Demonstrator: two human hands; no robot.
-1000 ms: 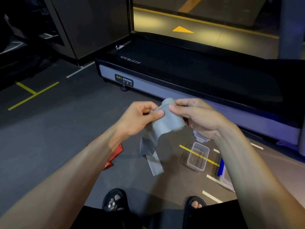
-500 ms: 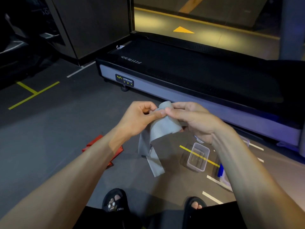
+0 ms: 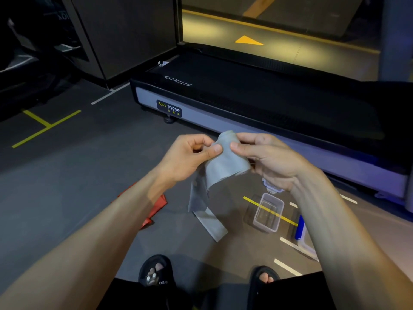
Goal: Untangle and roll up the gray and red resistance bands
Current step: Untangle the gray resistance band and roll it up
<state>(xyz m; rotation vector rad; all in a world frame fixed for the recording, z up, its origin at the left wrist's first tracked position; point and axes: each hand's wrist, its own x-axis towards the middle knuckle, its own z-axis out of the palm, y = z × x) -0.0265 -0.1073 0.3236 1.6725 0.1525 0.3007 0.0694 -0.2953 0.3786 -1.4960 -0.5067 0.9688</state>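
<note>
i am seeing the gray band [image 3: 225,163] in the middle of the view, held up in the air in front of the person, above the floor [image 3: 73,175]. its upper part is forming a partly made roll between the two hands, and its loose tail is hanging down, twisting once and ending low, close to the floor; i cannot tell if the end is touching it. the left hand [image 3: 190,155] is pinching the left edge of the roll, with the thumb lying on the front of the gray band and the other fingers curling behind. the right hand [image 3: 268,157] is gripping the right side of the roll, thumb on the front and fingers wrapping around the back. both hands are closing on the same band, nearly touching each other at the thumbs.

the red band [image 3: 154,211] is lying flat on the floor, below the left forearm, which is covering part of it. it is well apart from the gray band.

to the right, under the right wrist, a clear plastic container [image 3: 267,213] is standing open on the floor over a yellow line, and a lid [image 3: 271,187] is showing just beside it, partly hidden by the hand. a blue-edged box [image 3: 301,229] is sitting further right. behind the hands a treadmill [image 3: 245,101] is stretching across the view. at the bottom edge, two feet in black sandals [image 3: 154,271] are standing on the floor.
</note>
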